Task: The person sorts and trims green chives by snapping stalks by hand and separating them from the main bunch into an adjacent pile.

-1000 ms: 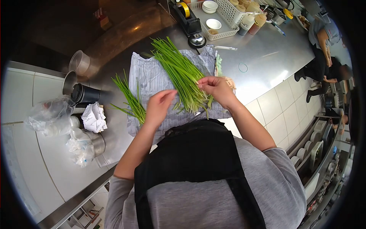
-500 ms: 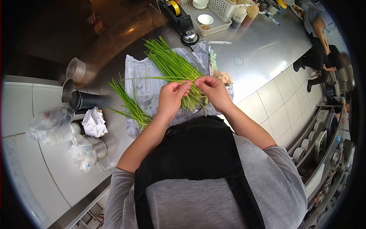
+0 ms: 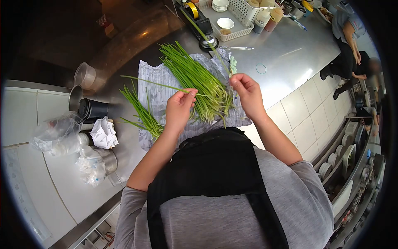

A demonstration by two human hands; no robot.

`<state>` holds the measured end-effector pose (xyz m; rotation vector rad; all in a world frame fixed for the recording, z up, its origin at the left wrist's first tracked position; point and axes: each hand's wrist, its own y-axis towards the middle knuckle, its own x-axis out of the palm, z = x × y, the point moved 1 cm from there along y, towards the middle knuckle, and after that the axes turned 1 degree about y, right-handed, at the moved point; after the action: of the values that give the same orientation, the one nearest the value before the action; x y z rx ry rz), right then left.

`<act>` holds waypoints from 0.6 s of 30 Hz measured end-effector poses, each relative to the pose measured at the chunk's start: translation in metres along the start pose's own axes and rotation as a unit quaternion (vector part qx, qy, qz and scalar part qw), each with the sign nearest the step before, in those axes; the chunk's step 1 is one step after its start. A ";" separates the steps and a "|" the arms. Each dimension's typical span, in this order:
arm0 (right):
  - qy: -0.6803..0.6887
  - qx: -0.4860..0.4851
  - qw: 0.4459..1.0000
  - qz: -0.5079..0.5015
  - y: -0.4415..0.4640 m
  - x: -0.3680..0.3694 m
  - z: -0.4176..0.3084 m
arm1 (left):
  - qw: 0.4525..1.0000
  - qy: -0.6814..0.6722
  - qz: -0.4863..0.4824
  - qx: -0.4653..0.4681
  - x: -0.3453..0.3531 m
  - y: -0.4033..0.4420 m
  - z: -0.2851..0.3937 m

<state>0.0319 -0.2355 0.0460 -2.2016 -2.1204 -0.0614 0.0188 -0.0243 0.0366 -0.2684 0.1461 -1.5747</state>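
My left hand (image 3: 180, 109) is closed on one long green chive (image 3: 155, 84), whose green end points left and whose pale end reaches toward the pile. Apart from it, on the right, my right hand (image 3: 249, 94) pinches a thin strand of chive (image 3: 207, 39), blurred and stretching up over the bell. Between and beyond both hands lies a large pile of chives (image 3: 188, 72), pale root ends toward me. A smaller bunch of chives (image 3: 143, 112) rests to the left. Both lie on crumpled newspaper (image 3: 155, 76).
A service bell (image 3: 208, 42), a tape dispenser (image 3: 199, 20), a pen (image 3: 236, 48) and a white basket (image 3: 236, 33) stand behind the pile. Sauce bottles (image 3: 262, 20) are at the back. Left are a black cup (image 3: 95, 108) and plastic bags (image 3: 56, 130). Another person (image 3: 346, 33) is at far right.
My hands were together over the pile and have moved apart, the right one to the right with a strand. The chive in my left hand has swung slightly upward at its green end.
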 end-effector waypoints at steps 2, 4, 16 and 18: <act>-0.029 0.019 0.999 -0.034 -0.006 0.003 0.003 | 1.000 0.010 -0.013 -0.002 0.004 0.001 0.004; -0.159 -0.020 0.983 -0.091 -0.015 0.014 0.006 | 0.994 -0.065 -0.085 -0.030 0.009 0.004 0.006; 0.078 0.074 0.993 0.044 -0.017 0.011 0.026 | 0.973 -0.214 -0.069 -0.044 -0.002 -0.010 0.017; -0.176 0.032 0.984 -0.017 -0.017 -0.001 0.034 | 0.974 -0.213 -0.068 -0.034 -0.007 -0.012 0.017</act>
<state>0.0136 -0.2326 0.0125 -2.2783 -2.2903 0.4185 0.0121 -0.0162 0.0560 -0.6743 -0.1551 -1.6127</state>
